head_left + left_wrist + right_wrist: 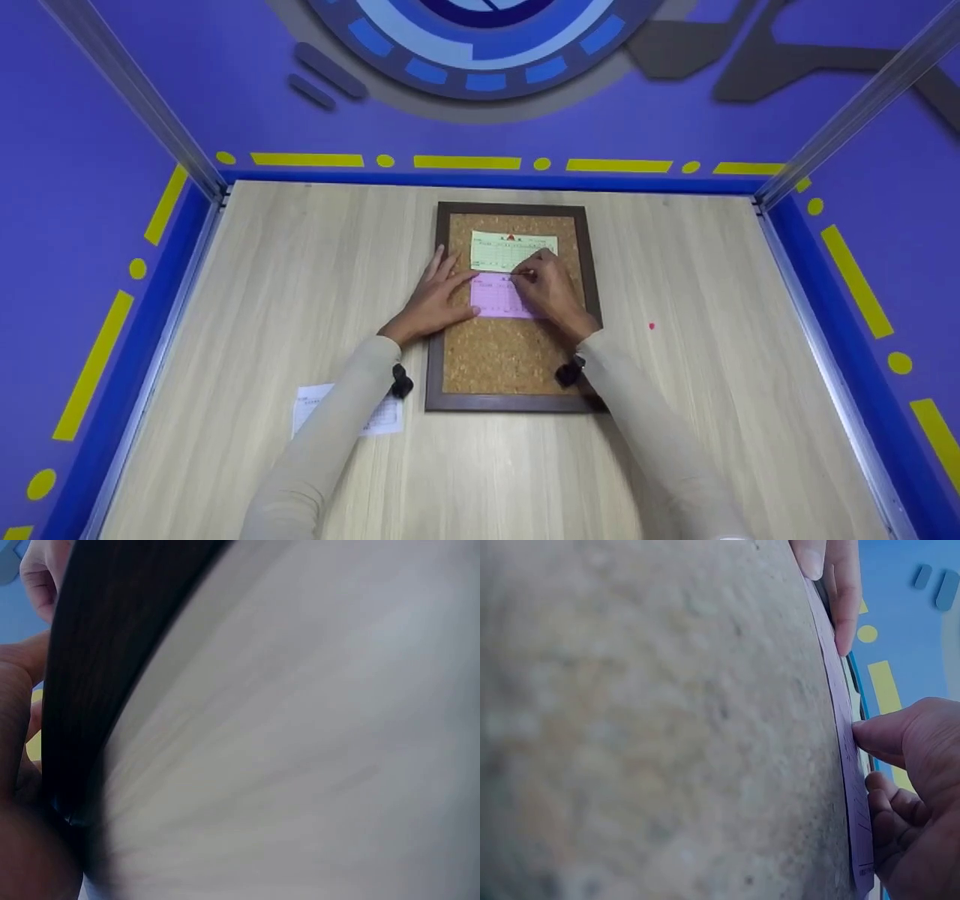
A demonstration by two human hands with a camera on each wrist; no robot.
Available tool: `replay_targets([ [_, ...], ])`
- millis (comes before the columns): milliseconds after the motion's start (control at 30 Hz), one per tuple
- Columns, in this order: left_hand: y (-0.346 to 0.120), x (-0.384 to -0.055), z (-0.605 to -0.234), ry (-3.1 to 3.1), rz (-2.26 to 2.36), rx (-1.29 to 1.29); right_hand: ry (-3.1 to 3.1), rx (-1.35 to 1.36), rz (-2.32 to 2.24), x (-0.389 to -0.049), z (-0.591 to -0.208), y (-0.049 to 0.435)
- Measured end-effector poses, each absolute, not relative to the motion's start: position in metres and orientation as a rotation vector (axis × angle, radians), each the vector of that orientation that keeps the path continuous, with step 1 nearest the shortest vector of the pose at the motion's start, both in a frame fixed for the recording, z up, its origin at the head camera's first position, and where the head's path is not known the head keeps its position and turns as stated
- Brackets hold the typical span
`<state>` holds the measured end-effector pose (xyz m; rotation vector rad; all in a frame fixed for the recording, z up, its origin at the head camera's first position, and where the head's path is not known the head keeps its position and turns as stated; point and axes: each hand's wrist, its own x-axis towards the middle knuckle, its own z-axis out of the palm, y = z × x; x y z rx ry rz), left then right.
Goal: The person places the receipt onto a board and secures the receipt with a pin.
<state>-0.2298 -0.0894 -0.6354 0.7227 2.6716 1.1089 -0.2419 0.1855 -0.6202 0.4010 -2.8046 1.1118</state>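
A framed cork board (480, 360) lies on the table with a pale green printed slip (491, 255) and, just below it, a pink printed slip (491, 296). A red pushpin (511, 237) stands at the green slip's top middle. My left hand (435, 304) rests spread on the board's left side, thumb and index fingertip on the pink slip's left edge. With thumb and finger together, my right hand (551, 289) pinches something small at the pink slip's top middle; the fingertips hide it. In the right wrist view, the right thumb (889, 733) is beside the pink slip (844, 742).
A white printed slip (382, 416) lies on the table at the left, partly under the left sleeve (322, 442). To the right of the board is a small red pushpin (652, 325). Blue panels (480, 135) wall the table at the back and sides.
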Motion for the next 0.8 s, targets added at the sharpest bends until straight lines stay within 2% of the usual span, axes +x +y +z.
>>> replay_targets([
  [800, -0.0883, -0.2293, -0.6356, 2.683, 1.108, 0.724, -2.785, 0.499, 1.104, -0.2392, -0.6211, 0.1914],
])
